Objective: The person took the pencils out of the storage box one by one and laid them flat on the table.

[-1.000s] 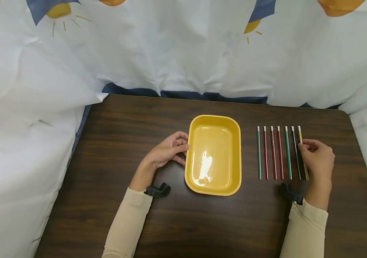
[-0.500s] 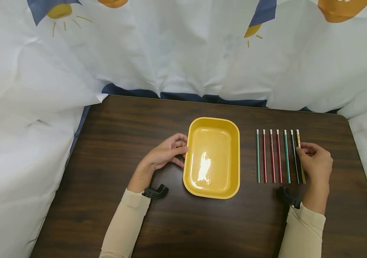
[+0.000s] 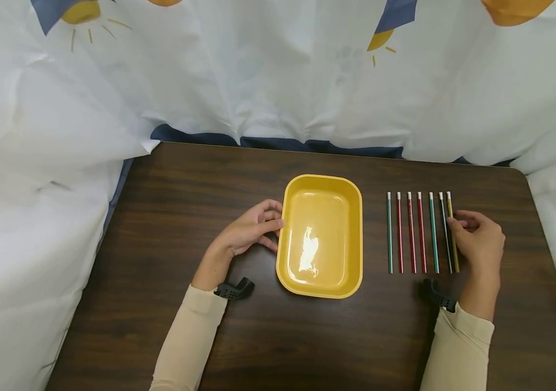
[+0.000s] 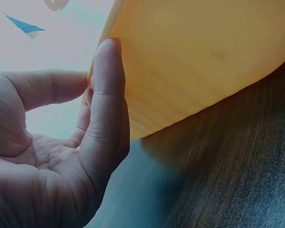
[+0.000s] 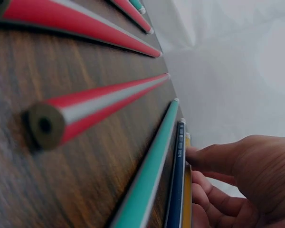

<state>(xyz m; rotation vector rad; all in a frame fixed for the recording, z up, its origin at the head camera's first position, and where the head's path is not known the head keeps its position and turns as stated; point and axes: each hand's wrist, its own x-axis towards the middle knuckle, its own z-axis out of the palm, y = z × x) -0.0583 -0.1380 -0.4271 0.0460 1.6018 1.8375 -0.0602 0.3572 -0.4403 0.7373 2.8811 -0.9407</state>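
My left hand [image 3: 253, 228] grips the left rim of a yellow rectangular tray [image 3: 358, 233]; in the left wrist view, the thumb meets the rim and the fingers [image 4: 107, 90] lie along the tray's outer wall. On the right, my right hand [image 3: 480, 239] pinches a yellow pencil [image 3: 455, 255] at the right end of a row. Close beside it lies a dark blue pencil [image 5: 176, 180]. Further left come a green pencil [image 3: 434, 233], several red pencils [image 3: 423, 233] and another green pencil [image 3: 389, 233]. All point their white eraser ends away from me.
The dark wooden table [image 3: 336, 342] carries the tray and pencils. White printed curtains [image 3: 278, 81] hang behind its far edge and along both sides. Each wrist wears a black strap mount [image 3: 236, 289].
The yellow pencil has moved left, closer to the dark blue one, and now lies nearly parallel to it. My right hand has shifted with it. The left hand keeps its grip on the tray.
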